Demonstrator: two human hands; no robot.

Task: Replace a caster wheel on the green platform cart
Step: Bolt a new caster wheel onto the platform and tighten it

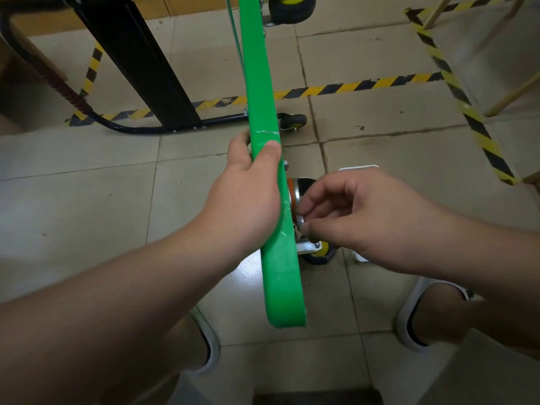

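Above hazard-taped floor tiles (87,200), left hand (248,188) grips the green cart (280,273); right hand (359,217) pinches a caster fitting (301,220).

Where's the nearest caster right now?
Head view, centre: the caster sits on the right side of the upended platform, partly behind the right hand pinching at it.
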